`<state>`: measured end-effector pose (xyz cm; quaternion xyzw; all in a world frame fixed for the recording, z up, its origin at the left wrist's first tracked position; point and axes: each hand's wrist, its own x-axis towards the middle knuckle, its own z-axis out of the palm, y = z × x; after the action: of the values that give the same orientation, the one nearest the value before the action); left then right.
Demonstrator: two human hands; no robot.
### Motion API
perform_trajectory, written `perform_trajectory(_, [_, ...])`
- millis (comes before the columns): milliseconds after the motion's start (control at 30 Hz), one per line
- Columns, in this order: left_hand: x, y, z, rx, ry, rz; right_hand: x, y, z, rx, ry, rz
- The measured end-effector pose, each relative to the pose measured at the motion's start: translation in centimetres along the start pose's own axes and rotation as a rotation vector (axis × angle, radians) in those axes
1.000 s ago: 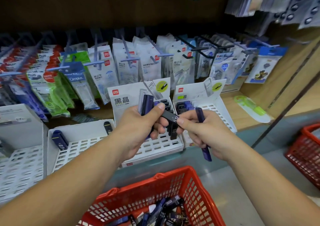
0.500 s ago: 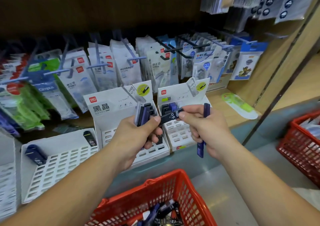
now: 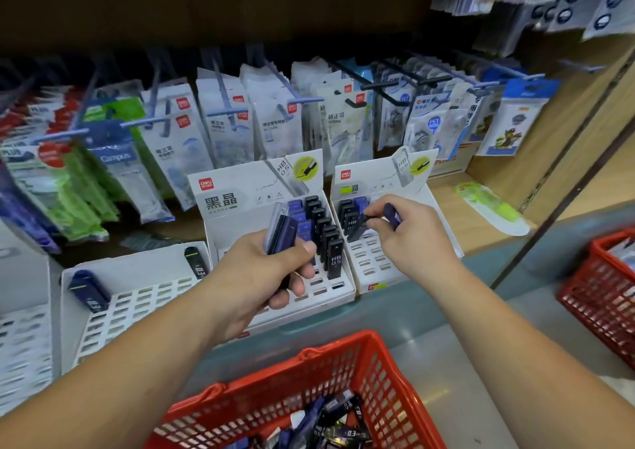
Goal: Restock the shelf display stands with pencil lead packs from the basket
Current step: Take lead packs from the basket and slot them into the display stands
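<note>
Head view: the red basket (image 3: pixel 343 347) sits at 6 o'clock, low in the frame, with a jumble of black and navy pencil lead packs (image 3: pixel 338 421) inside.

Beyond it, near the centre, two white display stands sit side by side at the shelf edge. The left stand (image 3: pixel 240 191) carries a row of black packs (image 3: pixel 328 242) marked HB 0.5 down its right side, with blue ones beside them. The right stand (image 3: pixel 374 177), at about 1 o'clock, has black and blue packs only in its back rows.

The left hand (image 3: pixel 261 277) has its fingers curled round a small bundle of packs (image 3: pixel 283 230) — navy, with a clear one behind — held upright in front of the left stand.

The right hand (image 3: pixel 412 239) reaches into the right stand. Its thumb and forefinger pinch a black pack (image 3: pixel 357 233) among the back rows, though whether that pack sits in a slot cannot be told. A navy pack (image 3: pixel 391 212) is tucked under its other curled fingers.

At 9 o'clock a third stand (image 3: pixel 137 301) holds one navy pack (image 3: pixel 87 292) and one black pack (image 3: pixel 196 263). At 12 o'clock packets hang on pegs (image 3: pixel 220 129). At 2 o'clock a green-and-white packet (image 3: pixel 494 213) lies flat on the wooden shelf, and at 3 o'clock there is a second red basket (image 3: pixel 599 290).
</note>
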<state>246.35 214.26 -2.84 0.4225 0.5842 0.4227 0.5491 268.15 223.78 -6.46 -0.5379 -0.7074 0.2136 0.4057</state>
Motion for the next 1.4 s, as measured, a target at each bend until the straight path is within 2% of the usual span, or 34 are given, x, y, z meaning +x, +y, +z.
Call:
perform_trajectory(167, [-0.4,-0.3,-1.0,-0.096,-0.017,-0.025,-0.1,0.2,0.4,-0.147,0.002,-0.111])
perform_trajectory(300, [-0.8,-0.3,-1.5,-0.124,-0.017,-0.037,0.4,0.0,1.1,-0.167,-0.078,-0.185])
perform_trajectory(567, [-1.2,-0.6,-1.6,-0.09,-0.027,-0.053,0.7,0.0,1.4,-0.146,-0.096,-0.074])
perform_trajectory(800, [-1.1,-0.9,-1.3,-0.072,-0.005,-0.074,0.2,-0.5,1.1,0.144,-0.022,0.152])
perform_trajectory(900, [-1.1,-1.0,-1.4,-0.079,-0.001,-0.075,0.3,-0.4,1.2,0.075,-0.016,0.158])
perform_trajectory(1033, [-1.1,-1.0,-1.5,-0.043,0.007,-0.078,0.1,-0.9,0.5,0.043,-0.106,0.191])
perform_trajectory(1100, [-1.2,-1.0,-1.4,-0.025,0.017,-0.078,0.0,-1.7,-0.6,0.236,-0.081,0.271])
perform_trajectory(1167, [-1.4,-0.7,-1.3,0.006,0.016,-0.056,-0.1,-3.6,-1.9,0.684,-0.111,0.447])
perform_trajectory(1233, [-1.7,-0.6,-0.9,0.031,0.002,-0.018,-0.5,-6.2,-2.6,1.058,-0.196,0.546])
perform_trajectory(1300, [-2.0,-0.6,-0.2,0.028,-0.02,0.019,-1.3,-8.3,-2.4,1.221,-0.267,0.546])
perform_trajectory(1400, [-2.4,-0.6,0.9,-0.007,-0.093,0.035,-2.5,-9.9,-1.4,1.294,-0.317,0.511])
